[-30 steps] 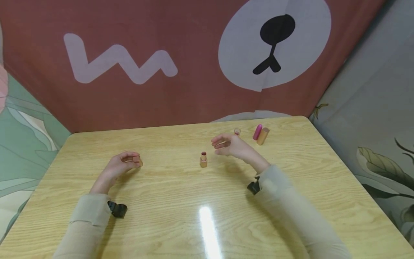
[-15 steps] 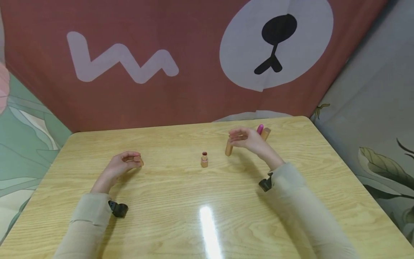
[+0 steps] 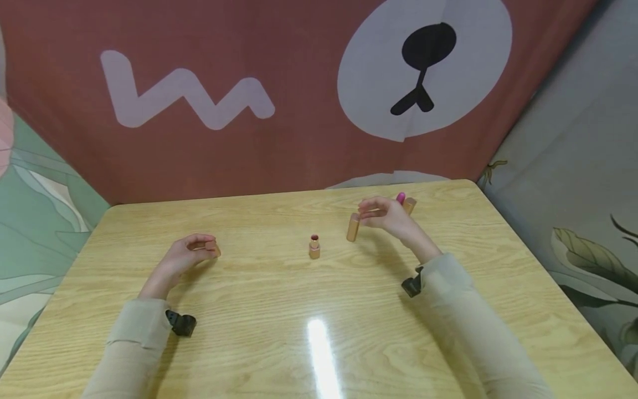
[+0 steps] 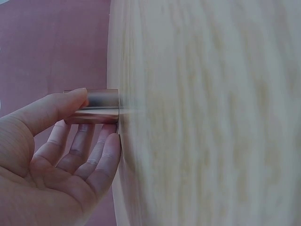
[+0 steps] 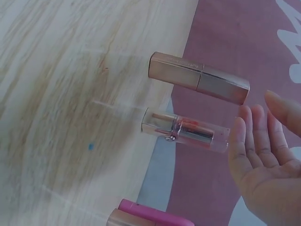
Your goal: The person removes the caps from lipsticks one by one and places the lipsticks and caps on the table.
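Note:
My left hand [image 3: 181, 257] pinches a rose-gold lipstick cap [image 4: 96, 106] between thumb and fingers, upright on the left part of the table. An uncapped lipstick [image 3: 314, 248] stands at mid-table. To its right is a closed gold lipstick [image 3: 353, 228], upright. My right hand [image 3: 386, 215] hovers beside that one, fingers relaxed and holding nothing; in the right wrist view its fingertips are near the top of the gold lipstick [image 5: 197, 77]. A lipstick with a clear cap [image 5: 183, 129] stands next to it, hidden behind my right hand in the head view.
Behind my right hand stand a pink lipstick [image 3: 401, 197] and another gold tube [image 3: 410, 205], near the far edge of the wooden table [image 3: 259, 310]. A reddish-brown cloth [image 3: 299, 155] hangs just beyond that edge.
My right hand has moved right from near the uncapped lipstick, bringing the closed gold lipstick into sight and covering the clear-capped one. My left hand stays put with the cap.

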Available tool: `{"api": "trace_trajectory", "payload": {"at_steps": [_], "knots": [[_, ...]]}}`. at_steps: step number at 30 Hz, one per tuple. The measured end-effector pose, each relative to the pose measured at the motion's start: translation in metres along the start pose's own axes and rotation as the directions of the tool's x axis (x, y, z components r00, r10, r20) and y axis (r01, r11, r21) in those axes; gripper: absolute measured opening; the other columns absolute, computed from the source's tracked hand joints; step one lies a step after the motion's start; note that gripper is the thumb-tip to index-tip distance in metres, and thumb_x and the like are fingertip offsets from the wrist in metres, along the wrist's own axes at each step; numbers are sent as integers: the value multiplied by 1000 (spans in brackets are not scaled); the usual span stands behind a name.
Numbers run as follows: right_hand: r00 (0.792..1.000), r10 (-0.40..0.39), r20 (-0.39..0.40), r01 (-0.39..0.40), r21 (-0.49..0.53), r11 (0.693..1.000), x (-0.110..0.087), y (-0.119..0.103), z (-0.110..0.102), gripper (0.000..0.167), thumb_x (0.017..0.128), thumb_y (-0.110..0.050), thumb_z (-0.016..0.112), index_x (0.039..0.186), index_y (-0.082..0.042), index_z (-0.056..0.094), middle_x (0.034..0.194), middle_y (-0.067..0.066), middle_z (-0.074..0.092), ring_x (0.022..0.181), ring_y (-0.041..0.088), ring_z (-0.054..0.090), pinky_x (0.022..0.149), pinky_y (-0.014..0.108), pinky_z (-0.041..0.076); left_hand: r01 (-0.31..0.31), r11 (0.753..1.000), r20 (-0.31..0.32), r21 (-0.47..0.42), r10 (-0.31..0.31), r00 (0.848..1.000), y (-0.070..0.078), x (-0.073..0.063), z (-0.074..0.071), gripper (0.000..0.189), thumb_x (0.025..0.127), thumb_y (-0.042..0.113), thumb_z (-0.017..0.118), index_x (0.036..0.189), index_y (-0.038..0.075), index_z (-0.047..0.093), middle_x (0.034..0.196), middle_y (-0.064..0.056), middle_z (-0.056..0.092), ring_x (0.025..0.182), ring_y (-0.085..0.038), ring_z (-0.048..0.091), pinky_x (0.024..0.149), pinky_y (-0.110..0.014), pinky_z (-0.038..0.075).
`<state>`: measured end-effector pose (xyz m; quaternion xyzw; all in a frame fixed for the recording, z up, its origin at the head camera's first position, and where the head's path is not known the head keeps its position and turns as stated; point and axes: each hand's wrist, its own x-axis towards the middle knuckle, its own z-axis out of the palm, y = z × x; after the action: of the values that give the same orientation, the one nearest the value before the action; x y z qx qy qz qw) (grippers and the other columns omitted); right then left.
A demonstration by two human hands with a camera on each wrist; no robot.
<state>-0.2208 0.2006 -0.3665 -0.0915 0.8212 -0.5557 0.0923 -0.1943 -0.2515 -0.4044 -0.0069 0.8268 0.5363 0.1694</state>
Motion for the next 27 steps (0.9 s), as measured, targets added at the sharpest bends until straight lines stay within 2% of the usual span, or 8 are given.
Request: {"api": "trace_trajectory", "payload": {"at_steps": [3, 8, 12, 18, 22, 27], "knots": [[1000, 2, -16, -2, -12, 1000, 1, 3, 1, 40, 88, 6, 60, 126, 12, 50, 128, 31, 53, 116, 41, 57, 86, 20, 55, -6, 1000, 2, -11, 6, 1000, -1, -1, -1, 52, 93, 14, 62, 135, -7, 41, 105, 12, 58, 86, 10, 58, 82, -10, 49], [999, 1, -37, -4, -72, 997, 2, 11, 5, 38, 86, 8, 61, 122, 14, 52, 125, 32, 54, 113, 44, 58, 86, 24, 56, -7, 1000, 3, 2, 7, 1000, -1, -2, -1, 52, 93, 14, 62, 136, -7, 41, 107, 9, 59, 86, 9, 59, 82, -10, 49], [1000, -3, -21, 1, -103, 995, 4, 18, 8, 37, 84, 12, 61, 120, 16, 51, 122, 35, 54, 112, 47, 58, 90, 33, 56, -7, 1000, -1, 12, 7, 1000, 0, -3, 0, 52, 93, 15, 62, 135, -7, 42, 110, 7, 59, 87, 10, 58, 82, -10, 49], [999, 34, 13, -32, -144, 989, 4, 23, 13, 41, 84, 7, 63, 122, 15, 51, 122, 35, 55, 112, 47, 58, 96, 45, 52, -19, 1000, -13, 14, 19, 1000, 0, -4, -1, 53, 92, 14, 63, 136, -8, 41, 103, 13, 59, 86, 10, 57, 80, -9, 48], [998, 55, 30, -48, -197, 979, 4, 25, 16, 41, 88, 0, 63, 125, 12, 52, 123, 31, 57, 112, 43, 59, 97, 44, 51, -29, 999, -14, 16, 29, 999, 0, -4, -2, 56, 92, 15, 64, 138, -8, 40, 101, 14, 58, 85, 11, 57, 79, -8, 47], [997, 68, 30, -60, -221, 973, 6, 27, 18, 42, 90, -6, 64, 126, 11, 52, 121, 30, 58, 111, 42, 60, 94, 41, 53, -22, 999, -14, 43, 22, 1000, 1, -5, -3, 61, 91, 20, 65, 140, -5, 39, 114, 2, 60, 88, 12, 55, 81, -7, 46]]}}
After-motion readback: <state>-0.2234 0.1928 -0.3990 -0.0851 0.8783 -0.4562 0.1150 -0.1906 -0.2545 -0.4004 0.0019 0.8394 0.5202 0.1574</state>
